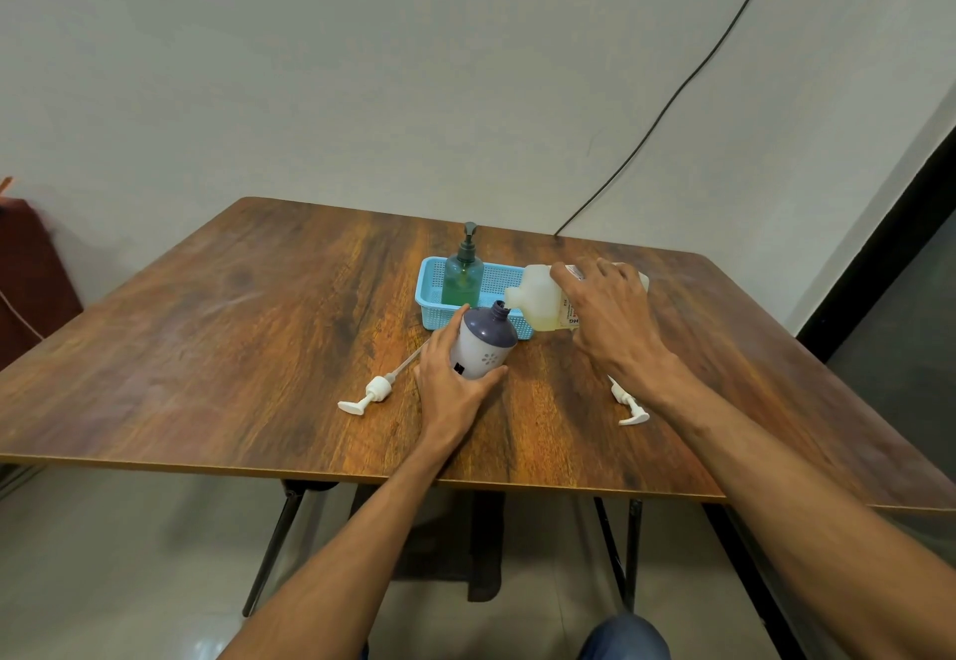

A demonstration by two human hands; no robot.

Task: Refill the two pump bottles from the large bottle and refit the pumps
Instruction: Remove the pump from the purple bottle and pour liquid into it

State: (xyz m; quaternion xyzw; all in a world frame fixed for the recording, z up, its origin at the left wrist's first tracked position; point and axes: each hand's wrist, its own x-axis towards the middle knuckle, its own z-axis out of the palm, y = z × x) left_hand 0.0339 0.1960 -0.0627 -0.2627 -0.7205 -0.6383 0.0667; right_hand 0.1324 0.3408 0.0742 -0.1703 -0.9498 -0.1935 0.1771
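Large bottle of pale liquid tipped toward uncapped purple bottle

large bottle tipped, mouth over open tilted purple bottle; green bottle upright.

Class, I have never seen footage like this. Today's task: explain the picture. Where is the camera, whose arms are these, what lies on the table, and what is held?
There is no machine here. One camera, worn on a person's head, looks forward and down, so the arms are the wearer's own. The left hand holds a purple-topped white bottle, tilted, its neck open. The right hand holds the large pale bottle tipped sideways, mouth at that neck. On the wooden table lie two white pumps: a left pump and a right pump. A blue basket holds a green pump bottle, pump fitted.
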